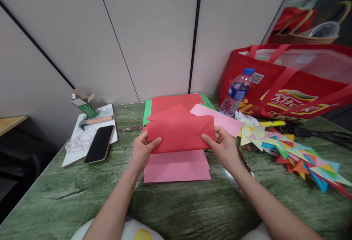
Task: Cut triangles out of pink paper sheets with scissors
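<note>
A folded sheet of red paper [178,135] is held up between my two hands, above the table. My left hand [141,150] pinches its left end, thumb in front and fingers behind. At the right end my right hand [221,146] grips it the same way. Beneath it, pink paper [177,170] lies flat on the table, partly covered by the red sheet. Farther back rests a stack of red paper [176,101] on green sheets [147,111]. A pink strip [220,119] lies at an angle to the right.
To the left, a phone [100,144], a hammer [96,121], beads [81,141] and a small green box [86,104] sit on a white board. On the right are a water bottle [236,91], a red bag [297,86] and colourful folded paper pieces [299,152]. A wall stands behind.
</note>
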A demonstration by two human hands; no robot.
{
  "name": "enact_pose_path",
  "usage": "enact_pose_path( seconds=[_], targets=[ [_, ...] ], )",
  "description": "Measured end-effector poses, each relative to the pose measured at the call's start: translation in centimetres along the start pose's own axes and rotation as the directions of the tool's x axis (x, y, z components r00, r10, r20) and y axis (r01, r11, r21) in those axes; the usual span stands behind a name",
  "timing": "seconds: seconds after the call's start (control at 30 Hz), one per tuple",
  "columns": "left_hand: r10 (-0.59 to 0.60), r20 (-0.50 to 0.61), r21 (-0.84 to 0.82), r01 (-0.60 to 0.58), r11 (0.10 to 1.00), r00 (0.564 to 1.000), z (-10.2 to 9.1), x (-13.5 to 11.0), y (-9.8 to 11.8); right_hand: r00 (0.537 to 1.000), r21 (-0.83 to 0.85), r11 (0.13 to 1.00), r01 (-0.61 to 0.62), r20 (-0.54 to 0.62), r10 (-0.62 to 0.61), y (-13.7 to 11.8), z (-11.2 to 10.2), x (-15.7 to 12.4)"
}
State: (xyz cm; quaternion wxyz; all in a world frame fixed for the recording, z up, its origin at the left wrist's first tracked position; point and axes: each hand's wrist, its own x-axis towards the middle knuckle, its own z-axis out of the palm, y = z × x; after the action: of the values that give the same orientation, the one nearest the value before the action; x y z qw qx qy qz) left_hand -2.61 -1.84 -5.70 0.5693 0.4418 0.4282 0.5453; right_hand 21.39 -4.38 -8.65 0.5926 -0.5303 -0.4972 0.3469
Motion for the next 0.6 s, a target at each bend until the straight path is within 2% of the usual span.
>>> enact_pose_path(
  seconds=[0.07, 0.13, 0.23, 0.37, 0.6],
  targets=[
    [0.034, 0.043, -0.043, -0.032, 0.999, 0.999, 0.1, -0.2, 0.7, 0.998, 0.125, 0.992, 0.012, 0.065, -0.021, -0.5, 0.1, 0.0],
    [0.037, 0.084, -0.073, -0.031, 0.997, 0.996, 0.1, -0.3, 1.1, 0.992, 0.162, 0.987, 0.022, 0.12, -0.042, -0.9, 0.1, -0.1],
    [0.008, 0.121, -0.064, -0.001, 0.998, 0.993, 0.0, -0.3, 1.2, 0.985, 0.148, 0.988, 0.042, 0.159, -0.066, -1.1, 0.1, -0.2],
    [0.034, 0.15, -0.061, -0.025, 0.998, 0.988, -0.1, -0.4, 1.3, 0.981, 0.078, 0.995, 0.055, 0.179, -0.068, -0.6, -0.1, -0.1],
    [-0.01, 0.12, -0.067, 0.019, 0.998, 0.993, -0.1, -0.1, 1.4, 0.972, 0.074, 0.997, 0.016, 0.231, -0.032, -0.7, -0.4, -0.2]
  ],
)
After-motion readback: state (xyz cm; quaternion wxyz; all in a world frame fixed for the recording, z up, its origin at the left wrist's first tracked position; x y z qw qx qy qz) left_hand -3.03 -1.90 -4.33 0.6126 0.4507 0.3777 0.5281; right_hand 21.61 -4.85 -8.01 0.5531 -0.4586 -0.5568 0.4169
